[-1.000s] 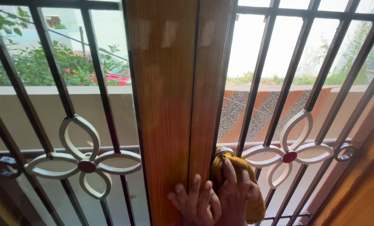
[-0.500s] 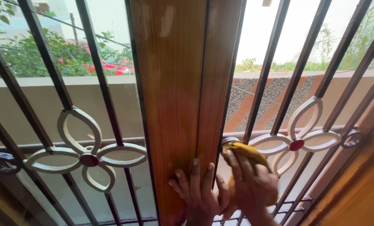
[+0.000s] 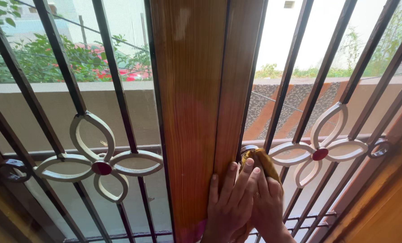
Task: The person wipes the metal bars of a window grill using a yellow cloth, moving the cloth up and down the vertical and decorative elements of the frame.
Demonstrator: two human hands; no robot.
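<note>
**A:** While both hands are sitting low on the frame, the yellow cloth [image 3: 265,163] is getting pressed against the right edge of the wooden post [image 3: 207,103], right where the post is meeting the window grille. The right hand [image 3: 267,204] is lying over the cloth, fingers folded around it, so its grip is holding the cloth against the wood.

**B:** And the other hand?

**A:** The left hand [image 3: 230,198] is lying flat on the post just beside it, fingers stretched upward and spread a little, gripping nothing. The two hands are overlapping, the left one partly covering the right.

**B:** What's sitting around them?

**A:** Dark metal bars [image 3: 295,85] are running up on both sides of the post. A cream flower-shaped ornament with a red centre [image 3: 320,154] is sitting just right of the cloth, and a matching one [image 3: 101,168] is hanging on the left pane. Outside, a beige wall [image 3: 43,117] and green bushes [image 3: 34,58] are showing.
</note>
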